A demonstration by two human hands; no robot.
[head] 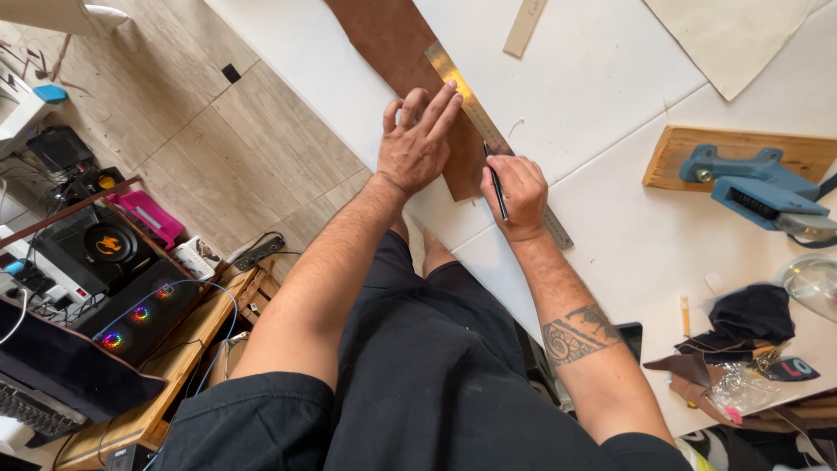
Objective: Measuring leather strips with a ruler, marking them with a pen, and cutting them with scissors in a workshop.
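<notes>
My black shirt (436, 384) fills the bottom of my view as I lean over the white tabletop (610, 113), where the brown leather strip (392, 44) runs away from me with the steel ruler (475, 109) laid along its right edge. My left hand (417, 144) lies flat, fingers spread, on leather and ruler; I should press hard so neither slips. My right hand (516, 194), just beside it, is closed on a thin black pen (495, 183), best kept tight against the ruler's edge.
</notes>
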